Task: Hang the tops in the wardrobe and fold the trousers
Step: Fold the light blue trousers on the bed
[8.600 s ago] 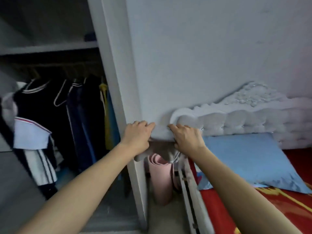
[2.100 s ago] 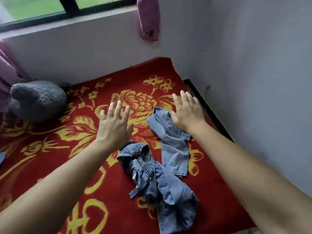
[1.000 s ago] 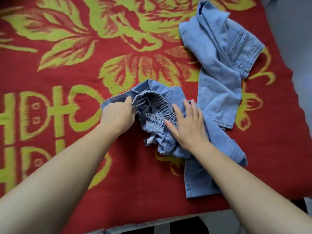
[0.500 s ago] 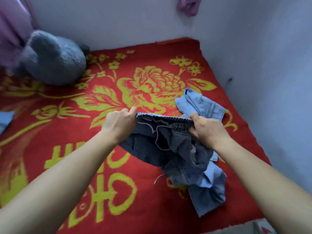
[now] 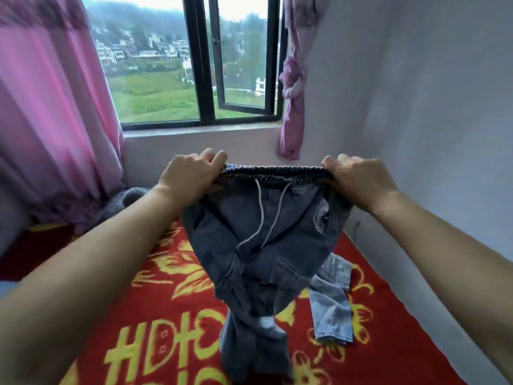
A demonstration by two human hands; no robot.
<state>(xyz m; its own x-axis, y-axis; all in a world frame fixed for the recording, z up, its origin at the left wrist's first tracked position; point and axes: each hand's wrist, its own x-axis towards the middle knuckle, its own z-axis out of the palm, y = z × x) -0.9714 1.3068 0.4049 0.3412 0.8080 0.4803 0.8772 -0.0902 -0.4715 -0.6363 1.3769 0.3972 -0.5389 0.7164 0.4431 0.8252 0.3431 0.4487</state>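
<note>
Pale grey walls (image 5: 416, 107) meet at a corner beside one black-framed window (image 5: 206, 65). It shows two panes, and the right one is swung outward over green fields and distant buildings. Two pink fabric curtains flank it. The wide left curtain (image 5: 50, 120) hangs loose down to the bed, and the narrow right curtain (image 5: 293, 87) is tied in a knot and hangs against the wall.

Below lies one red woven blanket (image 5: 166, 343) with yellow flowers and large yellow characters. They appear upside down from this side and cannot be read with certainty.

One pair of blue-grey denim trousers (image 5: 263, 245) is held up in the air in front of the windowsill, its elastic waistband (image 5: 274, 172) stretched flat between two bare hands. The left hand (image 5: 191, 173) pinches the left end of the band with curled fingers and thumb. The right hand (image 5: 358, 182) grips the right end in a closed fist. Two ends of a white drawstring (image 5: 261, 207) dangle down the front.

The legs hang twisted together and hide the middle of the blanket. One paler leg end (image 5: 331, 309) rests on the blanket toward the right wall.

A grey plush shape (image 5: 122, 204) lies at the foot of the left curtain, largely covered by the left forearm, so what it is cannot be told.
</note>
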